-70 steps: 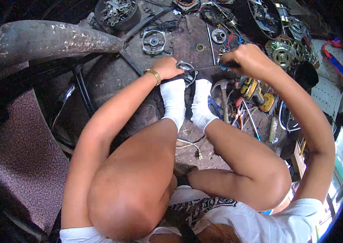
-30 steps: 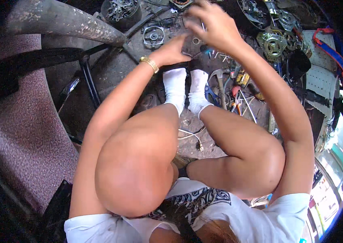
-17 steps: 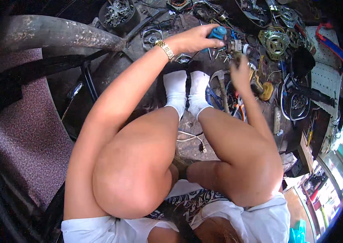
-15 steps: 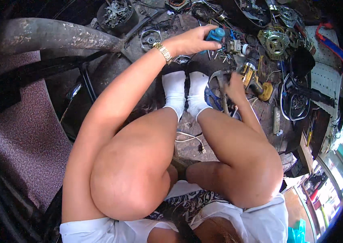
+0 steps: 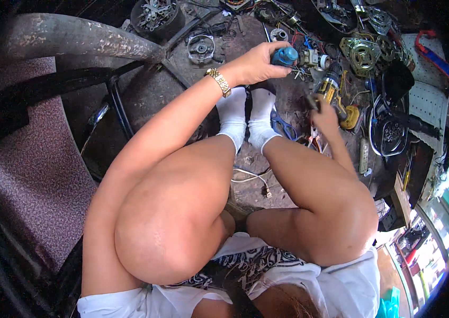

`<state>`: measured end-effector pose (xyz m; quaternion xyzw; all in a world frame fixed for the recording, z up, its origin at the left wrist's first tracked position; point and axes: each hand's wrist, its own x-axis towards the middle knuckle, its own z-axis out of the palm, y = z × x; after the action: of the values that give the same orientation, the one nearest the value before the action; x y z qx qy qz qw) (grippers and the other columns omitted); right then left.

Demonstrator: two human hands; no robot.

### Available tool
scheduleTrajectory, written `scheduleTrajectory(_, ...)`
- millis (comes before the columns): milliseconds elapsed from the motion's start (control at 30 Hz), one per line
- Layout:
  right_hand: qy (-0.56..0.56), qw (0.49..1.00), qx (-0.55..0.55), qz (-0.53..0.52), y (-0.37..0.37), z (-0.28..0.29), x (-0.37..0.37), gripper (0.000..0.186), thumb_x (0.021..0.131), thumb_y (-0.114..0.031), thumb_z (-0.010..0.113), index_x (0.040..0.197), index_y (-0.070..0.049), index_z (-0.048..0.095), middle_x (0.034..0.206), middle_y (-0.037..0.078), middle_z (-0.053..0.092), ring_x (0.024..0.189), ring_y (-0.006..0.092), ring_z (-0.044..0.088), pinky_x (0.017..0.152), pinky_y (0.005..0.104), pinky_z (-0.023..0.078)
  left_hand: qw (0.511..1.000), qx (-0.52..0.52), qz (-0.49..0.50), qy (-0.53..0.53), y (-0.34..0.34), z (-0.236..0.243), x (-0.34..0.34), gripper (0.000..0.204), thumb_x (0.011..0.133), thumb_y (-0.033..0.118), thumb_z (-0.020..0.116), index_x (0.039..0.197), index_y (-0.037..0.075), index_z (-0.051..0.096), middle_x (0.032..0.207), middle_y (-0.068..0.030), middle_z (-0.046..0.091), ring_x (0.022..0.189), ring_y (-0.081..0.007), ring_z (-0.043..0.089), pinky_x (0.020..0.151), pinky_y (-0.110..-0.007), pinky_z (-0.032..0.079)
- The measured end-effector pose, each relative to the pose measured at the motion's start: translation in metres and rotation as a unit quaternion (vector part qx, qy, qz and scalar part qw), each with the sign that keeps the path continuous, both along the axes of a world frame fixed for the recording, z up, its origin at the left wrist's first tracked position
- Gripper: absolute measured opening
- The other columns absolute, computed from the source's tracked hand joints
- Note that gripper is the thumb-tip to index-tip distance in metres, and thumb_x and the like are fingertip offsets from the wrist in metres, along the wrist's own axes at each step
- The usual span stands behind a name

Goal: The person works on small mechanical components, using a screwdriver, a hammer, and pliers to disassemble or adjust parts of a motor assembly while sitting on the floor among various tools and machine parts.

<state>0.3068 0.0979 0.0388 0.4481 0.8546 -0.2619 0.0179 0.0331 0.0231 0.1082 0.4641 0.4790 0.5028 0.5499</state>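
My left hand (image 5: 256, 64), with a gold watch at the wrist, is closed around a teal, rounded tool housing (image 5: 286, 56) above the floor past my feet. Its fingers lie partly behind the housing. On the right, my right hand (image 5: 325, 117) grips a dark hammer (image 5: 313, 102), blurred and seen nearly end-on. Just beyond that hand lies a yellow and black cordless drill (image 5: 330, 93). Blue-handled pliers (image 5: 284, 127) rest on the floor between my right hand and my white-socked foot.
Motor parts and wires litter the floor ahead, with a metal end cover (image 5: 201, 49) and a bin of metal pieces (image 5: 155, 15). A white cord (image 5: 251, 174) lies between my legs. A chair (image 5: 34, 175) stands left; a round tray of screws (image 5: 388, 132) sits right.
The hammer has left the floor beside the pliers and is now in my right hand, which has shifted slightly right and nearer. My left hand still holds the teal housing.
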Motion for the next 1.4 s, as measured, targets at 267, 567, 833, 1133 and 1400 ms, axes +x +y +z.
scheduleTrajectory(267,0.219,0.976,-0.003,0.006,0.028,0.179,-0.053,0.04,0.091,-0.022,0.047,0.119,0.006,0.047,0.114,0.019,0.056,0.107,0.0244,0.052,0.094,0.0307,0.036,1.0,-0.004,0.025,0.004,-0.006,-0.004,-0.003,0.02,0.076,0.01,0.065,0.093,0.004,0.057,0.085,0.0026,0.057,0.081,-0.0058,0.05,0.08,-0.023,0.041)
scheduleTrajectory(567,0.245,0.968,0.01,0.05,0.01,0.201,-0.106,0.04,0.091,-0.026,0.047,0.111,0.009,0.051,0.093,0.016,0.061,0.083,0.0207,0.057,0.078,0.0294,0.044,0.998,-0.006,0.066,-0.019,-0.005,-0.009,-0.004,0.023,0.074,0.009,0.066,0.094,0.005,0.057,0.083,0.0037,0.056,0.077,-0.005,0.049,0.074,-0.022,0.042)
scheduleTrajectory(833,0.217,0.975,0.033,0.04,0.014,0.187,-0.099,0.043,0.092,-0.03,0.046,0.112,0.008,0.05,0.1,0.021,0.06,0.091,0.0251,0.058,0.082,0.0324,0.042,0.999,-0.006,0.046,-0.007,0.003,0.001,-0.012,0.028,0.075,0.014,0.066,0.1,0.005,0.056,0.086,0.0038,0.055,0.076,-0.005,0.048,0.071,-0.021,0.041)
scheduleTrajectory(1133,0.255,0.966,0.034,-0.03,0.03,0.165,-0.064,0.036,0.093,-0.027,0.045,0.108,0.004,0.054,0.089,0.011,0.058,0.081,0.0145,0.055,0.074,0.0255,0.043,0.998,-0.005,0.056,-0.009,0.046,-0.024,-0.01,0.041,0.074,0.016,0.067,0.11,0.002,0.054,0.093,-0.0007,0.06,0.082,-0.0075,0.053,0.076,-0.023,0.044)
scheduleTrajectory(1400,0.3,0.9,-0.223,-0.224,0.011,0.152,-0.066,0.031,0.096,-0.027,0.038,0.108,-0.003,0.054,0.06,-0.001,0.043,0.043,0.007,0.038,0.038,0.0198,0.031,0.999,-0.025,-0.005,0.024,0.053,-0.029,-0.02,0.041,0.074,0.02,0.067,0.109,0.001,0.055,0.092,-0.0015,0.06,0.082,-0.0081,0.055,0.078,-0.024,0.044)
